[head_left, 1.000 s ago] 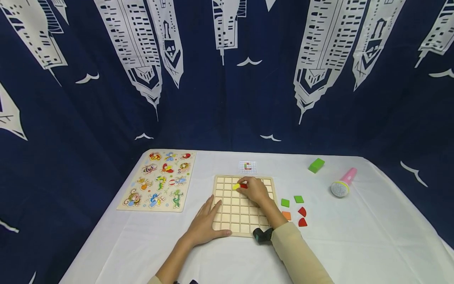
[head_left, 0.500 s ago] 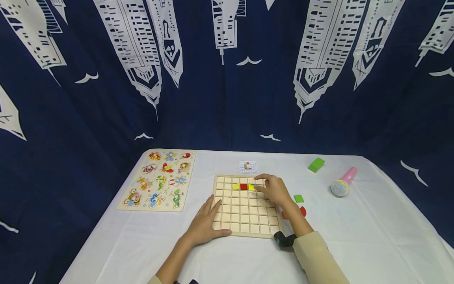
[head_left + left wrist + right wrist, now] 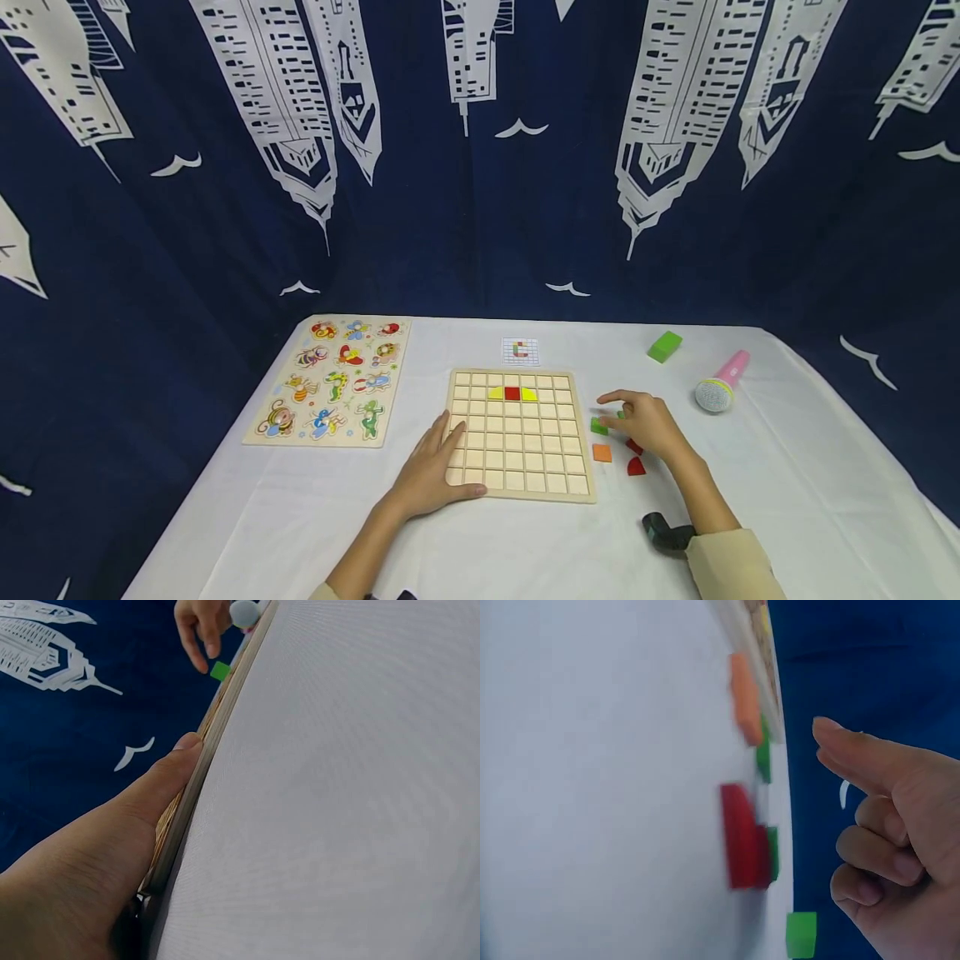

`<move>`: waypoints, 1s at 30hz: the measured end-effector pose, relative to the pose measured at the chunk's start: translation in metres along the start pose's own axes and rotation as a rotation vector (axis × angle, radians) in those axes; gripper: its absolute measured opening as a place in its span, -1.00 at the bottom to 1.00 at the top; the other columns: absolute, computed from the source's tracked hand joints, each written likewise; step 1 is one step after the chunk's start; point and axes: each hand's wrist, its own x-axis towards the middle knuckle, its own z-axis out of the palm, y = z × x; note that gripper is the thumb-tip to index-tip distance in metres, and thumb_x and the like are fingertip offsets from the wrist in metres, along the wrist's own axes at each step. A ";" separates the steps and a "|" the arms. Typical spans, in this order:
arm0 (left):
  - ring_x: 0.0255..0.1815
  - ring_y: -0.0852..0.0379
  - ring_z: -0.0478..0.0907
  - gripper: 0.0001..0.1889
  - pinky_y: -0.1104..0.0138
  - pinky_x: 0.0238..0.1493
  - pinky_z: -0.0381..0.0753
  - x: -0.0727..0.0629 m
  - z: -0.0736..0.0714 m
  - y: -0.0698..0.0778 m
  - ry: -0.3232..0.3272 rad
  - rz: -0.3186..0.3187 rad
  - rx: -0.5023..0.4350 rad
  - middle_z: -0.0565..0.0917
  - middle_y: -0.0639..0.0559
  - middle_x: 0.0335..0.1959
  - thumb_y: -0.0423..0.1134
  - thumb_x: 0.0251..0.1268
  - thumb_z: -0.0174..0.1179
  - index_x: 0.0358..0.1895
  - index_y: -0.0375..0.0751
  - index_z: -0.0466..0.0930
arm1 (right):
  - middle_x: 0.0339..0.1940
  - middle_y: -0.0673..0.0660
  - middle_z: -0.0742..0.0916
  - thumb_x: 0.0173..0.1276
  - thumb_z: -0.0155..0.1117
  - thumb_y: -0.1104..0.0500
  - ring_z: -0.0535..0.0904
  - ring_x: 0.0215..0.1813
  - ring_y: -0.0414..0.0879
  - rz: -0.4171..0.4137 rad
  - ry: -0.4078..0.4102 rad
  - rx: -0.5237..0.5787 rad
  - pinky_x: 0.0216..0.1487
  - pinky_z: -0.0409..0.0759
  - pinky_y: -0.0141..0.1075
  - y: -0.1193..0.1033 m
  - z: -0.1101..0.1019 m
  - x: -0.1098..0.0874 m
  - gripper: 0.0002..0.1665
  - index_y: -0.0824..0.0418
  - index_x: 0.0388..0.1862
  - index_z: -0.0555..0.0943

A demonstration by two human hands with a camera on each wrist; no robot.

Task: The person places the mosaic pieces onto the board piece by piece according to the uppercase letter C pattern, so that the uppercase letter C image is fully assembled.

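My left hand (image 3: 429,477) lies spread at the left edge of a wooden grid board (image 3: 517,460), with its thumb (image 3: 176,761) on the front rim. Near the board's far side, a red square tile (image 3: 512,393) sits between two yellow quarter-round tiles (image 3: 496,394). My right hand (image 3: 648,423) hovers over loose tiles right of the board, index finger and thumb extended, holding nothing. Close by its thumb is a green square tile (image 3: 598,427); another green one is partly hidden by the hand. An orange square tile (image 3: 602,452) and two red quarter-round tiles (image 3: 636,467) lie nearer me.
A small pattern card (image 3: 520,352) lies beyond the board. On the left is an insect puzzle board (image 3: 307,417). A green block (image 3: 665,347) and a pink toy microphone (image 3: 716,394) lie at the back right. Behind the white table hangs a blue printed curtain (image 3: 420,225).
My right hand has left the board and moved right, over the loose tiles. The yellow tile right of the red square is now in full view. My left hand has stayed put.
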 end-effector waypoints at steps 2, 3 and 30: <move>0.42 -0.24 -0.13 0.15 -0.11 0.27 0.07 0.000 0.000 0.000 0.001 0.001 0.000 -0.18 -0.17 0.48 0.53 -0.21 0.10 0.44 -0.10 0.04 | -0.80 -0.02 0.32 0.07 0.44 0.13 0.19 -0.75 -0.19 0.014 -0.037 -0.013 -0.73 0.18 -0.38 0.004 0.001 -0.003 -0.61 0.21 -0.10 0.65; 0.42 -0.24 -0.13 0.15 -0.12 0.27 0.07 0.000 0.000 0.000 0.003 0.002 -0.003 -0.17 -0.17 0.48 0.53 -0.21 0.10 0.44 -0.11 0.04 | -0.80 -0.02 0.33 0.05 0.44 0.12 0.20 -0.75 -0.19 0.018 -0.049 -0.024 -0.71 0.18 -0.38 0.006 0.002 -0.005 -0.61 0.21 -0.11 0.65; 0.42 -0.24 -0.14 0.15 -0.13 0.28 0.05 0.001 0.002 -0.002 0.001 -0.009 -0.011 -0.18 -0.16 0.48 0.52 -0.22 0.12 0.45 -0.10 0.02 | -0.77 -0.02 0.31 0.10 0.41 0.03 0.10 -0.68 -0.20 -0.100 0.070 -0.041 -0.68 0.08 -0.37 -0.052 0.037 0.016 -0.62 0.18 -0.12 0.66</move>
